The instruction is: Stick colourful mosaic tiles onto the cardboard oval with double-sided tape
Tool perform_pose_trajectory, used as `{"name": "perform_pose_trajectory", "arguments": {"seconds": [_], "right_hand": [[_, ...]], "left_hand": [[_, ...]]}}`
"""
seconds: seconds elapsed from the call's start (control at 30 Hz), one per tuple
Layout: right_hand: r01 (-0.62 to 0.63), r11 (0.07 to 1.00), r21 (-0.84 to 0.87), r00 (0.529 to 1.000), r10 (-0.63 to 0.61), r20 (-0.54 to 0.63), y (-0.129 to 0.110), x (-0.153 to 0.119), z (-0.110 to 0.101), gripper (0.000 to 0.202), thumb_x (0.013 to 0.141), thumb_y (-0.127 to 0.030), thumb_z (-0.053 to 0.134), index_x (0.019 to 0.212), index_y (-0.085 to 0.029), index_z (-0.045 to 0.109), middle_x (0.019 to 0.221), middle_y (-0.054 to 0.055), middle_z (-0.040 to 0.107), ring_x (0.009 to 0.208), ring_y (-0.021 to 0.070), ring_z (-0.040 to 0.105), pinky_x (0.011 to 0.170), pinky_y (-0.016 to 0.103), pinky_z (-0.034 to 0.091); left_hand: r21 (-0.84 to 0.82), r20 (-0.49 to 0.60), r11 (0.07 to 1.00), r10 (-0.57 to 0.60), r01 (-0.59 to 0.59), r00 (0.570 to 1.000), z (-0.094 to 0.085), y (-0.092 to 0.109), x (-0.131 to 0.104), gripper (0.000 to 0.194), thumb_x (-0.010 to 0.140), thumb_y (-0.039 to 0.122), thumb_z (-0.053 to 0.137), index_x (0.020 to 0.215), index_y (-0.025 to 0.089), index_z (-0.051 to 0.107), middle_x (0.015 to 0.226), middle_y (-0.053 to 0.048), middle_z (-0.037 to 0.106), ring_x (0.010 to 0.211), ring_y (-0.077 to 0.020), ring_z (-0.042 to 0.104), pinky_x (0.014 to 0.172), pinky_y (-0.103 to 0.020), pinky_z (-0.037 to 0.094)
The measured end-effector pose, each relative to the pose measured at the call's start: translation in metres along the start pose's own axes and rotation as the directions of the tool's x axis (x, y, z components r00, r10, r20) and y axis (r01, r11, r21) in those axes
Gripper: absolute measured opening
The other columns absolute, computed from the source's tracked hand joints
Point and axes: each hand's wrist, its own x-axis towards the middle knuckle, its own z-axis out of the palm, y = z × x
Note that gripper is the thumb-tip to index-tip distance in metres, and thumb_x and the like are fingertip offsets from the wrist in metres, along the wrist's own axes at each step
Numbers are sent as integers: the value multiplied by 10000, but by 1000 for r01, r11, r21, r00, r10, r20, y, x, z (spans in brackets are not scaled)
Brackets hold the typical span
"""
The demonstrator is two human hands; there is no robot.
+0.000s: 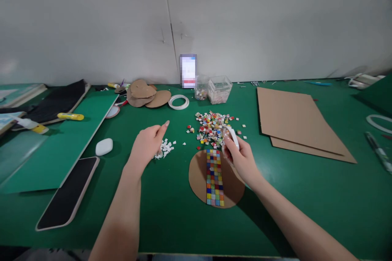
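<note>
A round brown cardboard disc (198,175) lies on the green table, with rows of coloured mosaic tiles (215,177) forming a strip down its middle. Above the disc's upper right, my right hand (240,153) is closed around a white ring-shaped roll (234,136). My left hand (149,143) is over the left edge of a small heap of white pieces (167,147); its thumb points up and right, and its other fingers are mostly hidden, so what they hold cannot be made out. Loose coloured tiles (212,126) are heaped behind the disc.
Clear containers (219,89) and an upright phone (188,71) stand at the back. Cardboard sheets (294,122) lie right. Cardboard circles (159,99) and a white tape roll (179,102) lie back left. At left are a dark phone (69,193), white case (104,147) and green board (70,142).
</note>
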Motion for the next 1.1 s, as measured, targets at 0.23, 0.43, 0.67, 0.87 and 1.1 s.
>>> {"name": "perform_pose_trajectory", "arguments": {"seconds": [0.23,0.43,0.67,0.87,1.1], "right_hand": [[17,1000,18,1000,-17,13,0,0,1,298,853,-389,482,633,-192,448,477,-63,388,398,61,317,363,204,228],[41,999,-10,999,-41,8,1,1,0,316,852,-396,477,615,-189,448,474,-57,387,407,68,326,369,212,227],[24,1000,-19,1000,-24,17,1,1,-1,301,854,-392,478,632,-190,452,476,-60,387,401,67,319,368,212,226],[22,999,-27,1000,-22,16,-1,-1,0,306,856,-388,474,624,-191,449,469,-64,385,396,63,322,366,207,233],[33,999,-29,999,-32,15,0,1,0,316,853,-394,480,619,-184,456,477,-59,390,404,61,323,365,203,236]], "left_hand": [[158,156,987,6,-31,988,1,-11,2,281,773,482,461,665,224,447,604,2,631,510,-173,574,437,-233,304],[82,191,996,3,-19,982,-1,-19,5,288,755,476,468,644,214,508,586,-16,640,485,-166,569,446,-239,344],[-15,212,1000,-4,8,977,-4,-21,6,342,770,509,440,673,212,578,677,-30,667,527,-161,589,473,-238,399],[77,176,997,-20,6,984,-8,-19,5,444,795,562,372,670,229,638,598,-27,625,488,-167,534,431,-246,331],[-34,201,997,-61,69,978,-8,-22,6,491,788,613,354,697,206,614,676,-39,660,497,-156,543,451,-238,372]]}}
